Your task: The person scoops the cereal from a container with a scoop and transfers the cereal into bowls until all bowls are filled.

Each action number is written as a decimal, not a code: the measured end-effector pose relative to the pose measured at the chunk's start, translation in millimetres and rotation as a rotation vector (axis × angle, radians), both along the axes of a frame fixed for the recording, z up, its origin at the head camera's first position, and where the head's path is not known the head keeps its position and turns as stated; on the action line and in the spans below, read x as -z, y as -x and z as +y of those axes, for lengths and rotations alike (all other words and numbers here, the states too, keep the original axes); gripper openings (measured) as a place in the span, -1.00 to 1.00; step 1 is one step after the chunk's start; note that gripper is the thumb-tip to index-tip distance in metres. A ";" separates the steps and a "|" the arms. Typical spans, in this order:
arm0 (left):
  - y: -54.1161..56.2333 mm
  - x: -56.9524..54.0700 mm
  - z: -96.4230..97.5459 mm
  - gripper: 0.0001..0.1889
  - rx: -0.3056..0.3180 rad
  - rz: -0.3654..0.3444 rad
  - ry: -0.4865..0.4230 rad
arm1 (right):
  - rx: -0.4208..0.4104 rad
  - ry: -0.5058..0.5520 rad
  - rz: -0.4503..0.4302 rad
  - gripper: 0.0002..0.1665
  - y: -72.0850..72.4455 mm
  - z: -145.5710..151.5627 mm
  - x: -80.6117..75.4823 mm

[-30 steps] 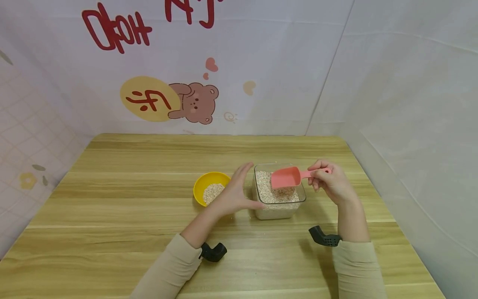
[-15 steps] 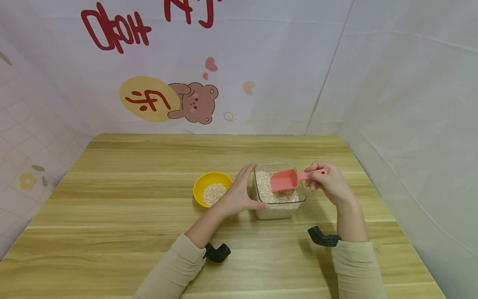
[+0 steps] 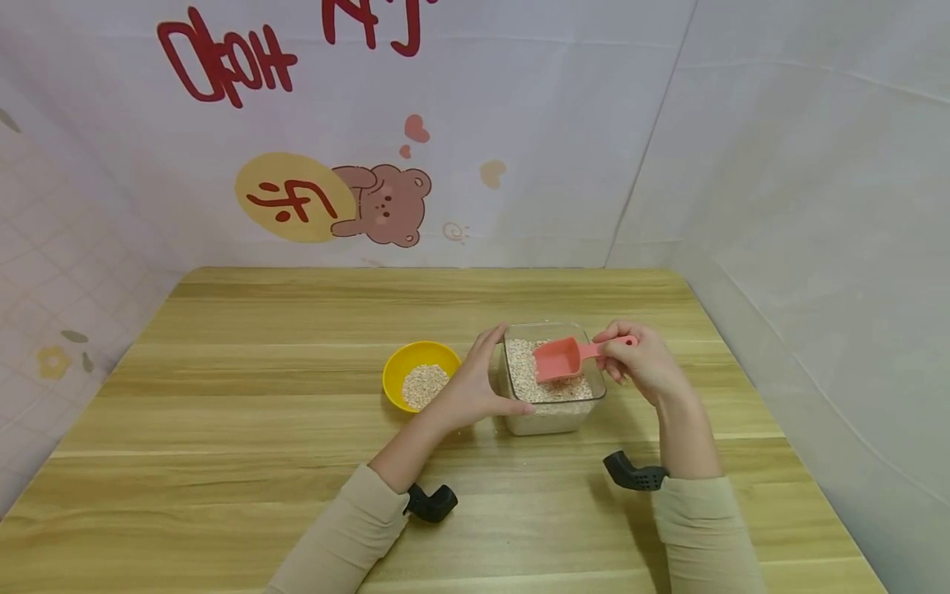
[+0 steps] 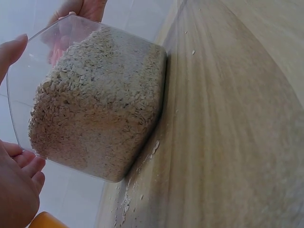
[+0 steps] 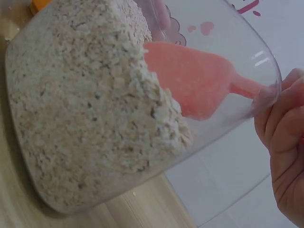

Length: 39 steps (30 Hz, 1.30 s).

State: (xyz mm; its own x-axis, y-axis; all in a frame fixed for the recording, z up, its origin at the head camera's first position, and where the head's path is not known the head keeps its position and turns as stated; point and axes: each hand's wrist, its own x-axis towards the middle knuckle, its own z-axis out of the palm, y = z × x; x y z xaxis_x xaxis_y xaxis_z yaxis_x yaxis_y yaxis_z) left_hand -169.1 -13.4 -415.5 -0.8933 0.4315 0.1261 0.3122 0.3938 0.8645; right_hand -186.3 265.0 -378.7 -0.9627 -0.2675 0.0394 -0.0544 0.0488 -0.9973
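A clear square container (image 3: 547, 421) filled with oats (image 4: 95, 104) stands on the wooden table. My left hand (image 3: 475, 394) holds its left side, thumb at the near rim and fingers at the far rim. With my right hand (image 3: 644, 361) I pinch the handle of a pink scoop (image 3: 558, 360) over the right rim. The scoop's front edge digs into the top of the oats, as the right wrist view shows. Left of the container is a yellow bowl (image 3: 395, 373) with some oats in it, partly overlapped by my left hand.
Loose oat flakes (image 4: 126, 204) lie on the table (image 3: 245, 429) by the container. A printed cloth backdrop (image 3: 557, 165) rises behind the table's far edge, and a white cloth (image 3: 816, 247) hangs along the right. A black mount (image 3: 430, 503) sits on each wrist.
The scoop has come down from above the oats into their surface and shifted slightly left with my right hand. My left hand has moved a little right, onto the container.
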 end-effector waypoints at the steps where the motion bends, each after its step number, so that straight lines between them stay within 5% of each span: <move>1: 0.1 0.5 0.1 0.24 -0.001 -0.001 -0.002 | -0.001 -0.008 0.001 -0.90 0.1 -1.1 0.0; 25: 1.2 1.8 3.1 0.24 -0.004 -0.012 -0.036 | 0.035 -0.296 0.000 -0.82 -4.4 -21.6 -6.0; 39: 1.1 1.5 2.5 0.23 0.006 -0.001 -0.038 | -0.062 -0.276 -0.075 -0.77 -4.7 -24.8 -8.3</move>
